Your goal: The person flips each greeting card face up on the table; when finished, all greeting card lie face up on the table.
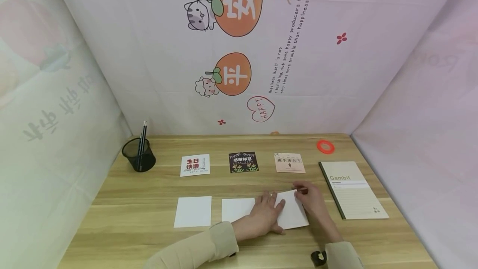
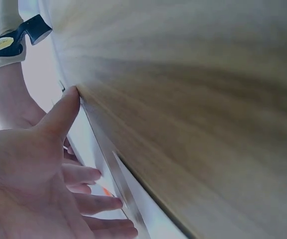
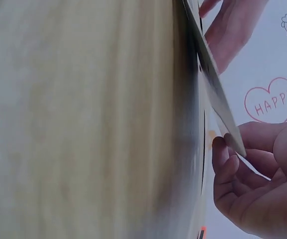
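Note:
My left hand (image 1: 266, 214) lies spread over the left part of a white square card (image 1: 293, 213), its fingers mostly straight and reaching toward the middle white card. At the far right corner, my right hand (image 1: 311, 196) pinches the same card between thumb and fingers. The right wrist view shows this edge of the card (image 3: 218, 104) tilted up off the table, with the right hand (image 3: 257, 174) at its tip. In the left wrist view the left hand (image 2: 58, 179) has its thumb and fingers apart. A middle white card (image 1: 237, 209) is partly covered by the left hand.
Another white card (image 1: 192, 211) lies at left. Behind are a birthday card (image 1: 195, 165), a dark floral card (image 1: 243, 162) and a peach card (image 1: 289, 163). A pen holder (image 1: 143, 159) stands far left; a red tape roll (image 1: 325, 147) and a notebook (image 1: 352, 190) lie right.

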